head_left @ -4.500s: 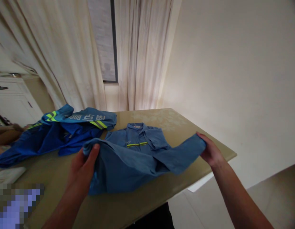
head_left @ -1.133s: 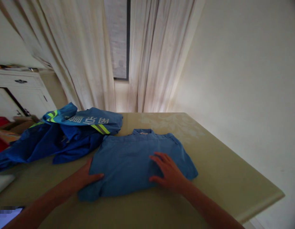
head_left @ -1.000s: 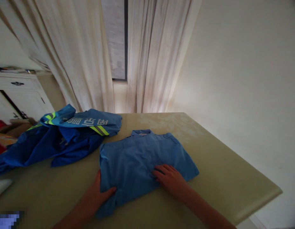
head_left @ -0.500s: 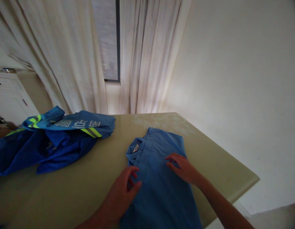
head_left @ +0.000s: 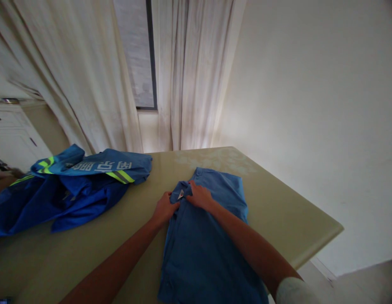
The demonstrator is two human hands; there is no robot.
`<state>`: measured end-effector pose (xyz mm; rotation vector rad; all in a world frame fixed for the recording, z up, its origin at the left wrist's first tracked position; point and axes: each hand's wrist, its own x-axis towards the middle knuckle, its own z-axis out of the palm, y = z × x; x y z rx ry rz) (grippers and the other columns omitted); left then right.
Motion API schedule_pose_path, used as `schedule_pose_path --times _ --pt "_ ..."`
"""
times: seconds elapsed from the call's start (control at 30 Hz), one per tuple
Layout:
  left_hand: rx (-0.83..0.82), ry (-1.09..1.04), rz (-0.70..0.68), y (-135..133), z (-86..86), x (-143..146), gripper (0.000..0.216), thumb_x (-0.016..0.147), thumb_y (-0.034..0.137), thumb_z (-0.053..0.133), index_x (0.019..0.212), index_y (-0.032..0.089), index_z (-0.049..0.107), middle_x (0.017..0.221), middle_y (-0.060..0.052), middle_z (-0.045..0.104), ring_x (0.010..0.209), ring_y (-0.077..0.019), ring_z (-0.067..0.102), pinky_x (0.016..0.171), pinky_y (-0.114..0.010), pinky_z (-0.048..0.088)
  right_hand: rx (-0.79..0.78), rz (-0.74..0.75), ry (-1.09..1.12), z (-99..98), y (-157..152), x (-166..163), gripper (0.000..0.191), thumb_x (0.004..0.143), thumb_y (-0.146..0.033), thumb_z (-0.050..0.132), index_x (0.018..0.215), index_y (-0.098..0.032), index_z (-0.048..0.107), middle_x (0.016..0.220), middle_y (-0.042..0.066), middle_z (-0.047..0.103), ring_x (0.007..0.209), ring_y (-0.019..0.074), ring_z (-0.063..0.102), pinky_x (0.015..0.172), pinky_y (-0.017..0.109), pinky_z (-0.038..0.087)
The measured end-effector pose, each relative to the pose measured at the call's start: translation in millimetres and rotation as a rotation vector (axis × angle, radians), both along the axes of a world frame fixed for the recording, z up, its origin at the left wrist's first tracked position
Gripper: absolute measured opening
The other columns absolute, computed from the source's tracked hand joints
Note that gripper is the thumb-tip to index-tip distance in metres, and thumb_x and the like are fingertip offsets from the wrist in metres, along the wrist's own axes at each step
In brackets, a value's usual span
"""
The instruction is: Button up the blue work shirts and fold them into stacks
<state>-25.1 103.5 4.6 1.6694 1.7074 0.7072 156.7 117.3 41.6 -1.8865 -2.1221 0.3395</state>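
A folded blue shirt (head_left: pixel 208 245) lies on the table in front of me, its collar and a small white label (head_left: pixel 181 194) showing at the left edge. My left hand (head_left: pixel 165 207) is closed on the left side of the collar, thumb on top. On the collar's other side, my right hand (head_left: pixel 200 196) grips the cloth, its fingertips partly hidden by the fabric. The rest of the shirt lies flat beneath my right forearm.
The pale yellow table (head_left: pixel 297 211) ends at a corner on the right, near the wall. At the left is a heap of blue garments (head_left: pixel 88 198) with reflective stripes. Another person's arm (head_left: pixel 2 181) shows at the far left. Curtains (head_left: pixel 88 76) hang behind.
Both my hands have moved forward to the shirt's collar and closed on it. Before, they hovered over the middle of the shirt with fingers loosely curled.
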Motion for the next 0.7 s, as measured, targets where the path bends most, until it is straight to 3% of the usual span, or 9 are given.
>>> schedule_pose_path --times 0.07,0.17,0.27,0.4,0.5,0.6,0.7 --pt "0.025 0.031 -0.009 -0.8 0.4 -1.6 0.039 0.082 0.022 0.071 0.118 0.016 0.061 0.125 -0.016 0.071 0.115 -0.0283 0.068 0.096 -0.034 0.049 0.016 0.026 0.076 -4.5 2.6 6.7 0.055 0.084 -0.021 0.066 0.137 -0.03 0.058 0.104 0.011 0.075 0.09 0.0276 0.069 0.075 0.036 0.044" --pt "0.038 0.011 -0.015 -2.5 1.7 -3.5 0.035 0.083 0.022 0.07 0.117 0.016 0.061 0.121 -0.014 0.072 0.111 -0.0262 0.069 0.095 -0.033 0.05 0.098 0.031 0.311 -6.6 5.1 27.6 0.035 0.084 -0.014 0.057 0.113 -0.03 0.07 0.097 0.005 0.074 0.088 0.0222 0.066 0.078 0.032 0.044" --pt "0.051 -0.021 -0.019 -4.9 4.1 -2.2 0.037 0.084 0.025 0.069 0.119 0.016 0.059 0.121 -0.014 0.072 0.109 -0.0264 0.069 0.095 -0.035 0.051 0.169 0.01 0.458 -1.7 3.9 52.6 0.029 0.088 -0.015 0.045 0.09 -0.024 0.072 0.087 0.003 0.072 0.082 0.0184 0.064 0.075 0.029 0.045" --pt "0.101 -0.09 -0.054 -7.8 4.9 3.3 0.042 0.082 0.025 0.069 0.121 0.018 0.058 0.122 -0.014 0.071 0.113 -0.0294 0.067 0.1 -0.041 0.05 0.201 -0.011 0.467 6.4 -5.7 66.3 0.028 0.091 -0.023 0.044 0.085 -0.022 0.072 0.072 0.002 0.067 0.069 0.0178 0.059 0.065 0.029 0.042" --pt "0.136 -0.121 -0.057 -8.9 3.6 6.5 0.039 0.085 0.023 0.063 0.123 0.017 0.059 0.125 -0.016 0.07 0.116 -0.0301 0.066 0.105 -0.043 0.047 0.144 0.023 0.34 5.4 -12.8 46.8 0.025 0.094 -0.04 0.056 0.084 -0.021 0.07 0.076 0.003 0.069 0.073 0.0192 0.062 0.069 0.03 0.044" --pt "0.129 -0.12 -0.065 -8.4 2.9 6.1 0.035 0.086 0.018 0.055 0.12 0.02 0.062 0.123 -0.014 0.072 0.113 -0.0276 0.067 0.103 -0.04 0.049 0.084 -0.031 0.117 -0.6 -11.7 12.1 0.043 0.091 -0.063 0.061 0.092 -0.02 0.068 0.095 0.011 0.072 0.09 0.026 0.066 0.079 0.036 0.048" --pt "0.124 -0.113 -0.097 -7.3 2.7 3.1 0.036 0.086 0.016 0.052 0.12 0.019 0.064 0.122 -0.013 0.073 0.111 -0.0261 0.068 0.101 -0.037 0.049 0.022 -0.107 -0.008 -6.3 -2.6 -14.2 0.052 0.09 -0.065 0.06 0.109 -0.017 0.066 0.114 0.019 0.069 0.103 0.0328 0.067 0.084 0.043 0.05"
